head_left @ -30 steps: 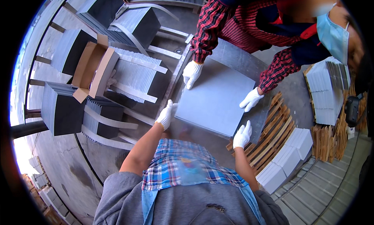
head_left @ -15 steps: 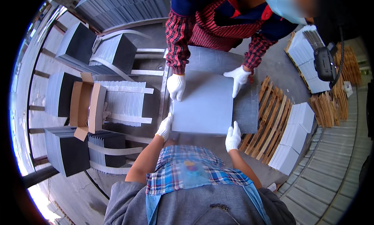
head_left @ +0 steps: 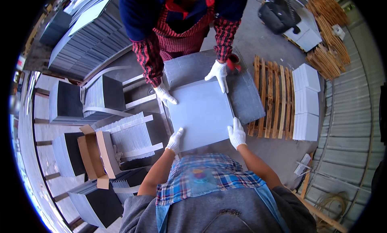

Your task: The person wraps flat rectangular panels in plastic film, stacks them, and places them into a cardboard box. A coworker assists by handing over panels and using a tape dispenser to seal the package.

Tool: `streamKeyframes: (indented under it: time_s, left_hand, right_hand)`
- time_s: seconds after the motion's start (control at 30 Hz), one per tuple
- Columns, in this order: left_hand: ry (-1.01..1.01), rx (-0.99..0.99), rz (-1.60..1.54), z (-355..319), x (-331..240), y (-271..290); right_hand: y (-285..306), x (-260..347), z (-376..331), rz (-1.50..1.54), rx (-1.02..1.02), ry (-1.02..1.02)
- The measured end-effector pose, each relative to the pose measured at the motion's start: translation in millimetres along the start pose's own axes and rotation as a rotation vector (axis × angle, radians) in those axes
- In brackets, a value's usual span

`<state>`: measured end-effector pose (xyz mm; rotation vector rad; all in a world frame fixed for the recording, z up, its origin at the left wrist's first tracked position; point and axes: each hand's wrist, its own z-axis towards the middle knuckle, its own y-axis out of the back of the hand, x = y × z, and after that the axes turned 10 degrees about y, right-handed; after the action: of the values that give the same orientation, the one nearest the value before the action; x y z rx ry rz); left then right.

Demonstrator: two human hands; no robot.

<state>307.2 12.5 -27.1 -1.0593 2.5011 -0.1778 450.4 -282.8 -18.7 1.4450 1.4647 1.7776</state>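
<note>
A flat, square grey panel (head_left: 201,114) lies in front of me over a larger dark grey board (head_left: 250,96). My left hand (head_left: 175,140), in a white knit glove, grips the panel's near left edge. At the near right edge, my right hand (head_left: 237,134), gloved alike, grips it too, thumb on top; the fingers below the edge are partly hidden. Across from me a co-worker in a red-and-black checked apron has a white-gloved hand (head_left: 164,94) on the far left corner. The co-worker's other gloved hand (head_left: 218,75) touches the far right corner.
To the left, stacks of grey sheets (head_left: 141,132) stand bound with pale straps, with an open cardboard box (head_left: 93,154) among them. On the right are a wooden pallet (head_left: 276,98) and white blocks (head_left: 306,102). A red object (head_left: 233,62) rests at the board's far edge.
My view has turned, so the surroundings have shifted in the picture. The panel now sits tilted relative to my view. My right hand has closed in on its edge, thumb over the top.
</note>
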Motion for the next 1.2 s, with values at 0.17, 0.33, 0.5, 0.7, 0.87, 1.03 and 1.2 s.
streamKeyframes:
  time_s: [0.17, 0.33, 0.5, 0.7, 0.87, 1.03, 1.2]
  left_hand:
    - [-0.109, -0.077, -0.088, 9.4, 15.0, -17.7]
    - [-0.089, -0.149, 0.112, 12.4, 4.7, -17.1]
    - [0.004, -0.114, 0.065, 27.0, 4.7, -12.0]
    - [0.071, -0.084, -0.060, -64.2, -22.2, -70.2]
    - [0.065, -0.145, -0.004, -92.8, -30.9, -87.2]
    - [-0.016, -0.020, 0.325, -116.0, -49.8, -79.3]
    - [-0.231, 0.031, 0.467, -152.4, -67.3, -151.6]
  right_hand:
    - [-2.9, 3.7, 15.0, -0.104, -0.021, -0.059]
    - [4.3, 13.1, 28.4, -0.137, 0.045, -0.159]
    - [19.6, 41.3, 2.9, -0.354, -0.056, 0.157]
    - [27.1, 107.9, -53.1, -0.098, 0.027, 0.503]
    - [22.0, 130.6, -57.6, -0.092, 0.124, 0.565]
    - [36.7, 156.8, -63.1, -0.087, -0.085, 0.510]
    - [69.4, 127.3, -50.4, 0.116, -0.515, 0.446]
